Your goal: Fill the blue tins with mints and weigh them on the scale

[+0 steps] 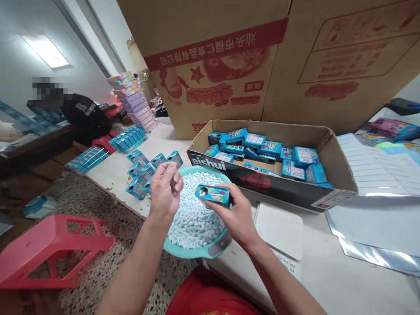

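Observation:
Small pale blue and white pieces fill a turquoise basin (179, 251) in front of me. Over its right part, my right hand (238, 212) grips a small blue box (212, 195), whose top has a round hole with pale pieces showing in it. My left hand (166, 192) is raised over the basin's left edge, its fingers curled together; what they hold, if anything, is hidden. Several blue boxes (138, 187) stand on the table just left of the basin. Behind the basin, a long cardboard box (272, 183) holds many more blue boxes (270, 148).
A white scale (279, 229) lies right of the basin, near silvery sheets (377, 232). Large cartons (278, 105) rise behind. Stacked pink and purple boxes (134, 103) stand at the table's far end. A red stool (49, 249) is at left; a person (83, 116) sits beyond.

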Demonstrator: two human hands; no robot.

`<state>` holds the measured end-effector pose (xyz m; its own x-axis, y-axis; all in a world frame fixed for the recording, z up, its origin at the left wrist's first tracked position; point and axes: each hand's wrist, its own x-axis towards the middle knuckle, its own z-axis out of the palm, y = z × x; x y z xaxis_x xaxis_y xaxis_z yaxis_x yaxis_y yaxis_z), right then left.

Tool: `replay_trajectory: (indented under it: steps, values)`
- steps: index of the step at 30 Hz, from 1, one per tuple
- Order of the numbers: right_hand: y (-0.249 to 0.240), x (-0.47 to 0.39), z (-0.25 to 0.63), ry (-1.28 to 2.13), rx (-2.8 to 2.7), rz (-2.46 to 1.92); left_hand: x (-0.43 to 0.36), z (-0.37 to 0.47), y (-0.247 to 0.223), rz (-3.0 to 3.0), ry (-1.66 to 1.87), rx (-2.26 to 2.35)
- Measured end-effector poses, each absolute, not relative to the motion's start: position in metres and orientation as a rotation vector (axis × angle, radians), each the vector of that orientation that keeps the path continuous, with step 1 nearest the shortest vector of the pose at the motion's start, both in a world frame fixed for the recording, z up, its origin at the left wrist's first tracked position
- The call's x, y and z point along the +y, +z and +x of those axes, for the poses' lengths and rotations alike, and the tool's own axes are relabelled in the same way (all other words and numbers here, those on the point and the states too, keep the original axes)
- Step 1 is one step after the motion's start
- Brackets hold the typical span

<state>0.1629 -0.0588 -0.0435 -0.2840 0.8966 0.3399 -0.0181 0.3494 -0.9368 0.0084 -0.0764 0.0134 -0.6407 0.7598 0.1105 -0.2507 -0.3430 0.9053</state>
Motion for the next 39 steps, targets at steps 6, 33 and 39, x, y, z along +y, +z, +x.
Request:
replay_trajectory:
  steps: [6, 33, 39]
  values:
    - [-0.047, -0.063, 0.198, 1.204, -1.511, -0.872, -0.097, -0.008, -0.042, 1.322, 1.277, 1.933]
    - [-0.037, 0.118, 0.357, 0.014, -1.899, -1.449, -0.149, -0.01, -0.118, 1.948, 0.802, 2.135]
    - [-0.046, 0.22, 0.341, 0.167, -2.194, -2.104, -0.153, -0.011, -0.123, 1.902, 0.697, 2.171]
